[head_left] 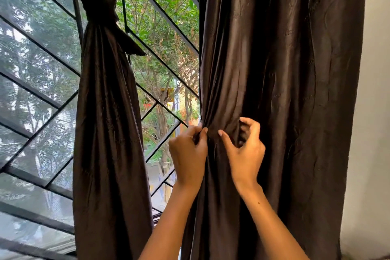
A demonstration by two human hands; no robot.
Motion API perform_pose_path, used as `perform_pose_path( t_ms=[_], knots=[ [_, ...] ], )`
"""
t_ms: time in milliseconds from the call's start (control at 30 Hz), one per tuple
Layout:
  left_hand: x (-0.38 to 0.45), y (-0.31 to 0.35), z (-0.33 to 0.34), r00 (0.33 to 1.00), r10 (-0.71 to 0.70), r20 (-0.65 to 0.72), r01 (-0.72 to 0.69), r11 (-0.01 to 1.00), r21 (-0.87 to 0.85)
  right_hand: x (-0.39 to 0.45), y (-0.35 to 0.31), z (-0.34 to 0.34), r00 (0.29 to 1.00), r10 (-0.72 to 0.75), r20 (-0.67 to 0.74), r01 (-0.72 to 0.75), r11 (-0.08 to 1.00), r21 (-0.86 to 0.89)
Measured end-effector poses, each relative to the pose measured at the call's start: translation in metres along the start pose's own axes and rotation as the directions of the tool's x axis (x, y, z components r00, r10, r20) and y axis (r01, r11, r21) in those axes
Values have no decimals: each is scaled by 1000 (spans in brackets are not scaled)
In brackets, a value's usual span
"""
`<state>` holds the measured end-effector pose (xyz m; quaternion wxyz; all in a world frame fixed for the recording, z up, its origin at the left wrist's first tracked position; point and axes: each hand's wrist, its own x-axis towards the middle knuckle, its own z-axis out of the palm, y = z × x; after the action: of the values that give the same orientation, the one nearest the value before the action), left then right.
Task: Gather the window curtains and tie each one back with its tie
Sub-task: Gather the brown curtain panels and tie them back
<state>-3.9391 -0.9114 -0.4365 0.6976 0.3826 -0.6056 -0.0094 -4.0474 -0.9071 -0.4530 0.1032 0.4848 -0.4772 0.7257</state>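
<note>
A: The fingers (245, 127) of the right hand (245, 150) are curled into a fold of the right curtain (285, 91); the left hand (188, 152) pinches the curtain's window-side edge just beside it, both at about mid-height.

B: How far along does that put the job?

A: Roughly halfway, judging by the window. The left curtain (107, 133) hangs already bunched and cinched near its top by its tie (95, 6), with a pale pad showing above the knot. The right one is only starting to be gathered, and its tie isn't in sight.

B: And the cloth?

A: Dark brown, satiny, creased, hanging wide against the wall (371, 112). Behind it are the slanted window bars (162, 15) and green trees.
</note>
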Motion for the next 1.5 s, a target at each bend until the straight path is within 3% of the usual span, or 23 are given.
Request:
perform_pose_path(
  t_ms=[167, 300, 467, 600, 700, 800, 933, 1000, 1067, 1133, 1200, 1300, 1500],
  knots=[
    [-2, 1, 1, 1000, 15, 2, -15, 1000, -14, -27, -8, 2, 970, -210, 122, 224, 969, -109],
    [-7, 6, 0, 1000, 29, -7, -30, 998, -57, -36, -14, 6, 958, -163, 236, 206, 964, -169],
    [-9, 9, -2, 999, 23, 39, -19, 996, -89, -29, -11, 4, 958, -153, 245, 159, 987, -7],
    [0, 9, -2, 1000, -12, 18, 13, 999, -45, -21, -7, 3, 907, -151, 394, 121, 988, 99],
    [6, 3, -4, 999, -45, -16, 45, 999, -15, -8, 6, 2, 930, -163, 329, 202, 975, -89],
    [6, 0, -8, 999, -28, -26, 28, 1000, 4, 9, 18, 7, 976, 41, 213, 8, 974, -226],
    [5, 2, -11, 1000, -14, -21, 14, 999, 30, 35, 21, 25, 898, 297, 324, -314, 949, 1],
    [5, 2, -12, 1000, -13, -21, 14, 999, 35, 42, 15, 32, 883, 352, 310, -407, 904, 130],
    [6, 2, -14, 1000, -16, -16, 16, 999, 35, 39, 9, 32, 943, 262, 205, -296, 943, 155],
    [7, 1, -14, 1000, -21, -19, 22, 999, 44, 27, 3, 26, 996, 78, 35, -80, 996, 37],
    [9, 0, -13, 999, -24, -24, 25, 998, 64, 10, -3, 22, 991, -121, -51, 119, 992, -47],
    [7, 0, -9, 1000, -12, 2, 12, 996, 88, -10, -11, 23, 974, -216, 65, 220, 974, -60],
    [0, -2, -4, 999, 30, 21, -31, 999, 10, -19, -9, 23, 950, -192, 245, 215, 974, -70]
  ],
)
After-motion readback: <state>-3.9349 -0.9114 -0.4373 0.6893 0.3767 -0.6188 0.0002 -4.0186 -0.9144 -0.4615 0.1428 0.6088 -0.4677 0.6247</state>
